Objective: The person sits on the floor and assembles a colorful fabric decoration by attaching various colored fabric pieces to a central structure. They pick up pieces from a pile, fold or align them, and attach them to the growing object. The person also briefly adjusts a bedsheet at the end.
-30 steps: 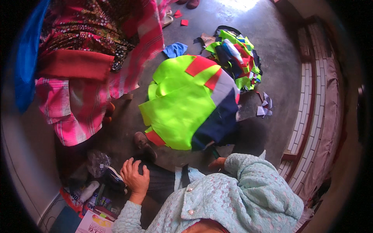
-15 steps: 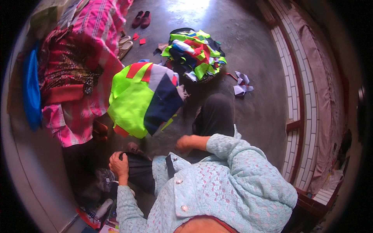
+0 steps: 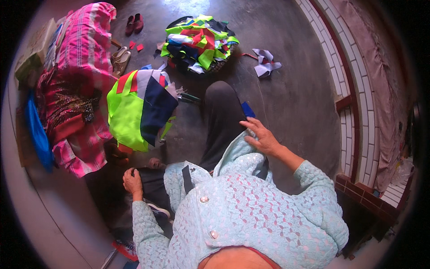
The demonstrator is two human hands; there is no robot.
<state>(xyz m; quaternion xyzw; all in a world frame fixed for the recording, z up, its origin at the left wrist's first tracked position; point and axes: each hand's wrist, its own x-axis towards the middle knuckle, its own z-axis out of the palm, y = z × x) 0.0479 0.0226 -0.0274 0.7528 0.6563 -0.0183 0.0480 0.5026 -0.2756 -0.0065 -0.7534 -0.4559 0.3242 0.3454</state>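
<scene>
Grey floor (image 3: 300,98), dim and bare-looking in texture, ran ahead of both hands in the head view, with a tiled ledge (image 3: 366,121) off to the right hand's right.

Left hand (image 3: 132,182): lay on the left leg (image 3: 156,181), fingers bent loosely over it; palm hidden, so I could not tell whether anything was gripped. Patchwork (image 3: 132,107), in lime, navy, red and grey, stood straight ahead of this hand, well apart from it. Right hand (image 3: 264,140): fingers spread, thumb apart, at the hem of the jacket (image 3: 273,201); no object seen within. Blue scrap (image 3: 247,110) lay just beyond its fingertips, against the right knee (image 3: 221,103); contact with the fingers unclear.

Scrap pile (image 3: 201,42): ahead and left of the right hand, past the knee. Pale scraps (image 3: 267,63): straight ahead of the same hand, on the floor.

Risks, judged: a shift of the knee could have pinned or hidden the blue scrap. Patchwork's overhanging edges, if loose, could have slid off when brushed by the left leg. Scrap pile, heaped high, could have spilled if knocked. Loose hem could have snagged under the right fingers.
</scene>
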